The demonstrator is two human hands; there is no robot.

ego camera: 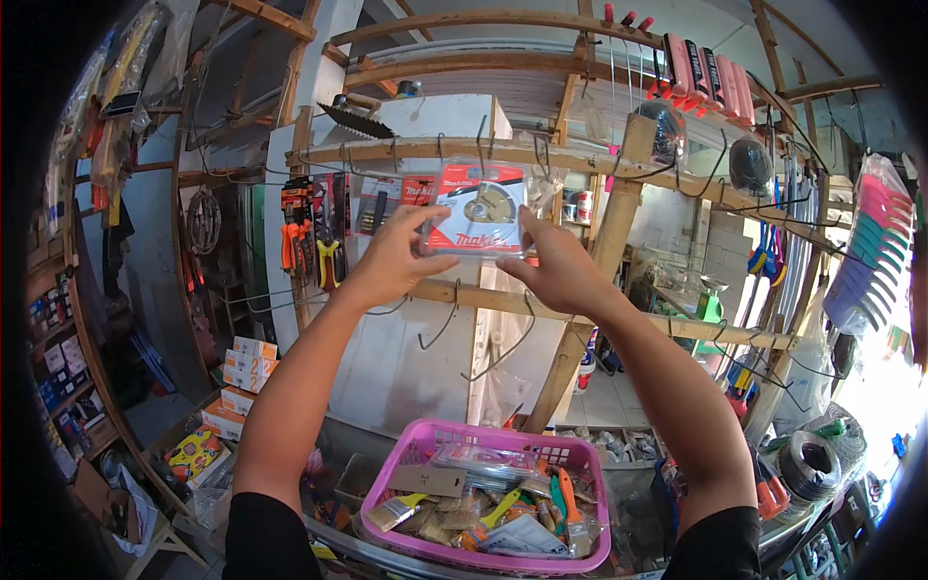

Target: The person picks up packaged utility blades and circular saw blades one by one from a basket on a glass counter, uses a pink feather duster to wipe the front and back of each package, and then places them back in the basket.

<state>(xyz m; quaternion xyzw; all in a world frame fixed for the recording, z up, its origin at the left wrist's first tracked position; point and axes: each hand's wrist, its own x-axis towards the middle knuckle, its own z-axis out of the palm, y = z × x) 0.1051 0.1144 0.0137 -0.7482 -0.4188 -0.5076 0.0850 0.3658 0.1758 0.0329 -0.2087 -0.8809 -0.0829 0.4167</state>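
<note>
A Makita blister pack (pixel 475 235) with a round cutting disc stands upright at chest height, its printed front towards me. My left hand (pixel 386 250) grips its left edge, thumb below and fingers above. At the right edge, my right hand (pixel 569 270) holds it the same way. A metal hook (pixel 481 141) on the upper wooden rail (pixel 413 149) rises just above the pack's top slot; whether it passes through the slot I cannot tell. Beside my left hand hang another red Makita pack (pixel 417 190) and orange-handled pliers (pixel 296 243).
Below my hands sits a pink plastic basket (pixel 384 484) holding paintbrushes (pixel 571 511) and flat clear packs (pixel 482 460). Bare wire hooks (pixel 442 322) jut from the lower wooden rail (pixel 486 296). Folding saws (pixel 699 76) hang at upper right; cable coils (pixel 808 464) lie at lower right.
</note>
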